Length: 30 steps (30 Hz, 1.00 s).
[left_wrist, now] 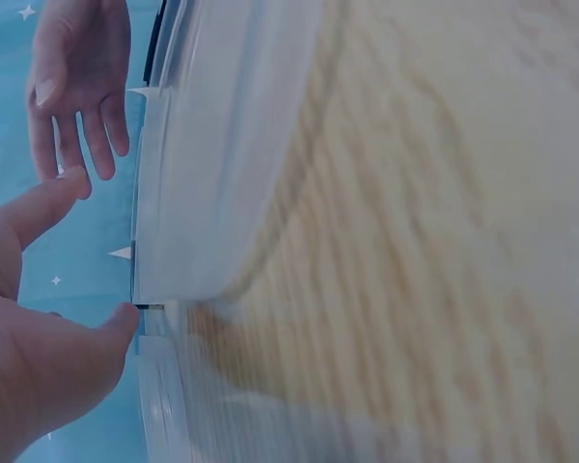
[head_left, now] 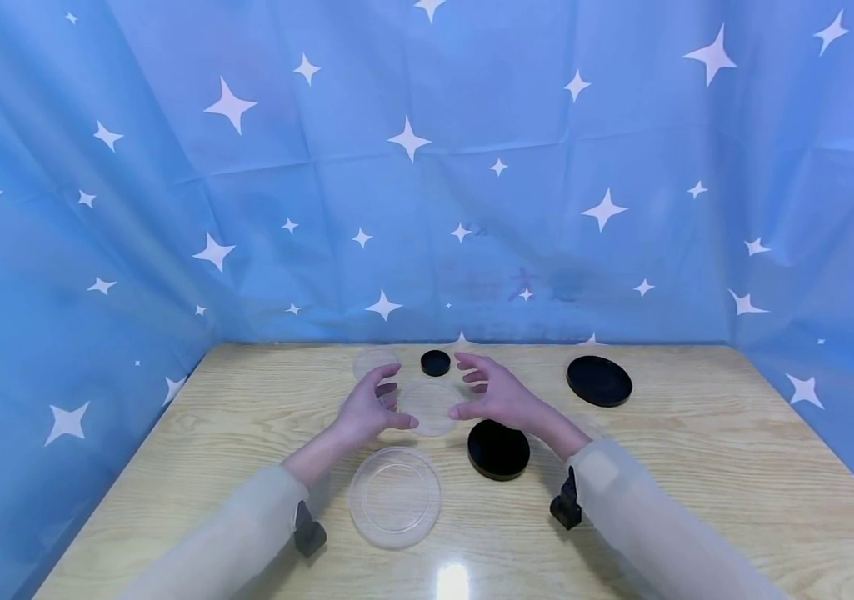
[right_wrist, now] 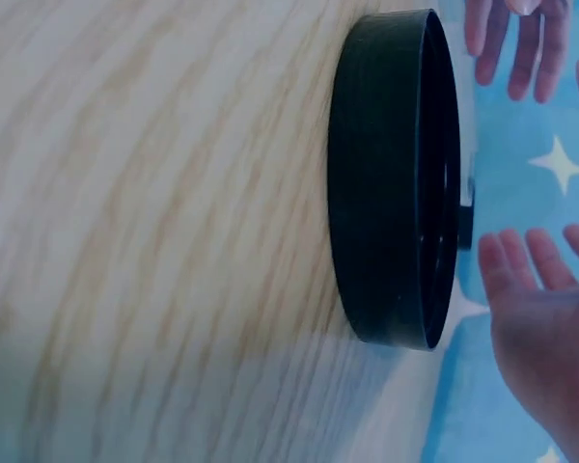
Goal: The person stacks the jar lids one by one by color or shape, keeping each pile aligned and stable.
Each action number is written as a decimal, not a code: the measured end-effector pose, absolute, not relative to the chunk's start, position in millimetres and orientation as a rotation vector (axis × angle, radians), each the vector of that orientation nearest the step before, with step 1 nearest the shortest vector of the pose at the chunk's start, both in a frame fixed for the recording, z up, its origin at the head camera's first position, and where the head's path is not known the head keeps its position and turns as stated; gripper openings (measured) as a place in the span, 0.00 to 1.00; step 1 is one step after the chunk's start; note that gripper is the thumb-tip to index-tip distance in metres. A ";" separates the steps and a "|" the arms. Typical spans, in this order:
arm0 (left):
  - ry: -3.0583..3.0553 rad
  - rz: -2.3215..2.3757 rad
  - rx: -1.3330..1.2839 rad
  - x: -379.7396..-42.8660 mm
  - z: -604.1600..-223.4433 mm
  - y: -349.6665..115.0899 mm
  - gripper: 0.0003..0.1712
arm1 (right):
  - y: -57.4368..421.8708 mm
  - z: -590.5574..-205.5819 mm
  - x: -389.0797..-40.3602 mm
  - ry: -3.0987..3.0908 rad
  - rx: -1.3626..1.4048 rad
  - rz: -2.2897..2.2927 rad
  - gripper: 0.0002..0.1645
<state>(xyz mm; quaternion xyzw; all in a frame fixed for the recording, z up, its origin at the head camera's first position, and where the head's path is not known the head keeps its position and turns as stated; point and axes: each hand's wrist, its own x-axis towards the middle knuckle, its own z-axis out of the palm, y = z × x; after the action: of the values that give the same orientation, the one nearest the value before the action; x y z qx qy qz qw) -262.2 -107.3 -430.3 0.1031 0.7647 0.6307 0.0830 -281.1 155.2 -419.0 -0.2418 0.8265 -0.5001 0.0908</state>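
Observation:
In the head view both hands hover at mid table, palms facing and fingers spread. My left hand point(head_left: 368, 406) holds nothing; its thumb and fingertips are by the left edge of a clear round plastic lid point(head_left: 428, 407). Across from it my right hand point(head_left: 500, 395), also holding nothing, has its thumb near that lid's right edge. Below the left hand lies a larger clear plastic lid point(head_left: 395, 498), its rim point(left_wrist: 241, 145) close up in the left wrist view. A shallow black round lid point(head_left: 498, 450), hollow side up, sits under the right wrist.
A small black lid point(head_left: 436, 362) and another clear disc point(head_left: 374, 363) lie toward the back edge. Farther right is a black round lid point(head_left: 599, 381). Behind the wooden table point(head_left: 247, 400) hangs a blue star-patterned curtain point(head_left: 352, 192).

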 end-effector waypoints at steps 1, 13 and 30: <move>2.279 1.885 0.308 -262.8 -430.8 -107.2 0.57 | 155.3 -419.8 -281.2 2.450 -0.717 -1.484 0.56; 2.274 1.878 0.328 -268.3 -437.8 -103.8 0.58 | 154.8 -426.0 -283.4 2.448 -0.687 -1.432 0.56; 2.397 1.748 0.366 -270.7 -442.1 -88.9 0.59 | 159.2 -432.4 -292.4 2.480 -0.649 -1.267 0.56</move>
<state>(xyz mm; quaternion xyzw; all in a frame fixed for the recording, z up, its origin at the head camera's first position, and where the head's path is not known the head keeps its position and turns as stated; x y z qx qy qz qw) -270.7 -88.9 -442.1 0.1219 0.7995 0.5832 0.0761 -292.4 159.2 -432.4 -0.2246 0.8587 -0.4386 0.1406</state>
